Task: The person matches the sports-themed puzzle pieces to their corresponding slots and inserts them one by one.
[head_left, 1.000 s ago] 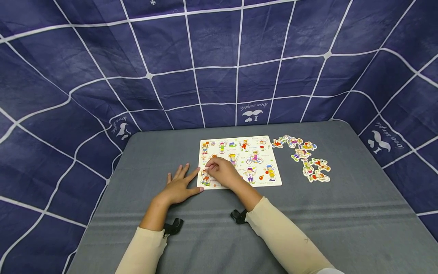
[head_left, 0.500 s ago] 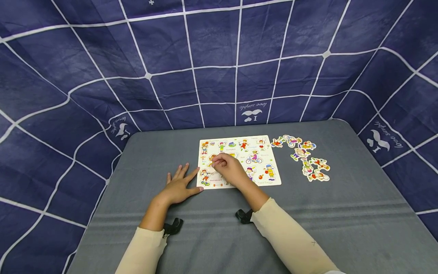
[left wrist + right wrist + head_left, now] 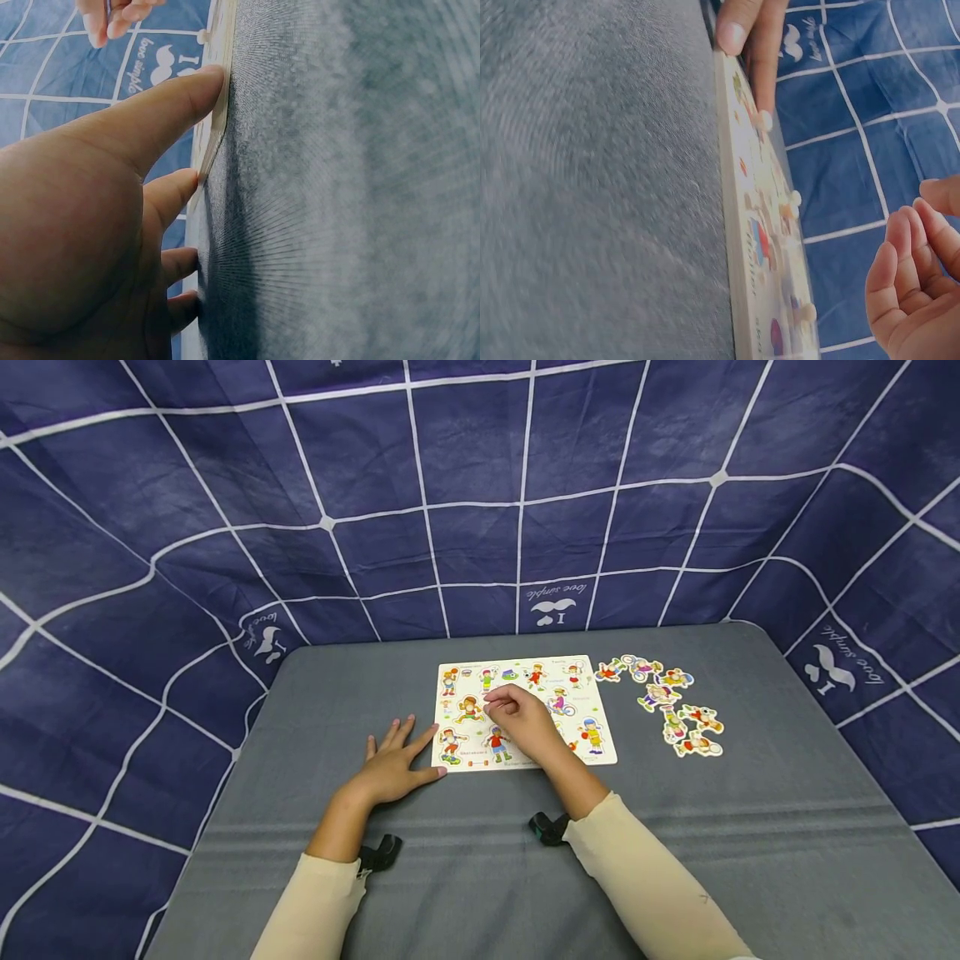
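A white wooden puzzle board point(image 3: 517, 670) printed with cartoon sports figures lies on the grey table. Left of it, my left hand point(image 3: 390, 768) lies spread, its thumb and index fingertips touching the board's left edge; that contact also shows in the left wrist view. Over the board's middle hovers my right hand point(image 3: 525, 722), fingers loosely bent and covering some figures. The right wrist view shows this right hand point(image 3: 922, 277) apart from the board, with nothing seen between thumb and fingers. A running figure point(image 3: 469, 709) and a red-shirted figure point(image 3: 497, 744) show on the board. Small knobs point(image 3: 795, 199) stand up from it.
Several loose figure pieces point(image 3: 660, 697) lie right of the board, the nearest at its upper right corner. More pieces point(image 3: 697, 744) sit farther right. A blue curtain with white grid lines point(image 3: 472, 552) stands behind the grey table point(image 3: 750, 827).
My right hand has moved rightward and slightly away from me across the board, uncovering the running and red-shirted figures. The left hand and the loose pieces have stayed in place.
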### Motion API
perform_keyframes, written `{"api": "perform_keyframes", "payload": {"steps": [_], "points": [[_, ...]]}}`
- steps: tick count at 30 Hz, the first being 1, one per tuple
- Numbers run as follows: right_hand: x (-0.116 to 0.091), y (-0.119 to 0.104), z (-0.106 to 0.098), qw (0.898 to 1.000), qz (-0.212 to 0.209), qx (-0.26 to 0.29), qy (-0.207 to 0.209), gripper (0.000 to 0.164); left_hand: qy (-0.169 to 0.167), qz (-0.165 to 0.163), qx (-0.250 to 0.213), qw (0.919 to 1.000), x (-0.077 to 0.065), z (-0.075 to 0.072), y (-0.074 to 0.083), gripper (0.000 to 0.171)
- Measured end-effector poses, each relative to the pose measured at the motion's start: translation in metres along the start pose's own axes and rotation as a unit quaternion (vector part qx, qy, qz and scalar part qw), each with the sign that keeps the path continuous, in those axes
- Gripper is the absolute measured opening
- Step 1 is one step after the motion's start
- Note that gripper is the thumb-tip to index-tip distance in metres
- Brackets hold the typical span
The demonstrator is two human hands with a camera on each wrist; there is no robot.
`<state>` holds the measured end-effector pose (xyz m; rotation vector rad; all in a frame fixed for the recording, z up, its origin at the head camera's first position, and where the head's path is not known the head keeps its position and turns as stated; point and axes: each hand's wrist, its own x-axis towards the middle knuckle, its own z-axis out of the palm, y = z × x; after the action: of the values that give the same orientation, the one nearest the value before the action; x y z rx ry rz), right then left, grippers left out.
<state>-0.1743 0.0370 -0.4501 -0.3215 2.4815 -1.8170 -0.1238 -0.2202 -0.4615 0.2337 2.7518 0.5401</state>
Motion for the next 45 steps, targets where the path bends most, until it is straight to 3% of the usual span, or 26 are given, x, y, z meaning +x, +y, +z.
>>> {"api": "perform_keyframes", "payload": {"steps": [30,45], "points": [[-0.005,0.018,-0.048,0.998,0.014,0.006,0.062,0.017,-0.001,0.000,-0.002,1.0000,0.000,0.000,0.000,0.084],[-0.010,0.032,-0.077,0.995,0.010,0.040,0.091,0.023,0.001,-0.001,-0.001,1.0000,0.001,0.002,-0.001,0.084]]}}
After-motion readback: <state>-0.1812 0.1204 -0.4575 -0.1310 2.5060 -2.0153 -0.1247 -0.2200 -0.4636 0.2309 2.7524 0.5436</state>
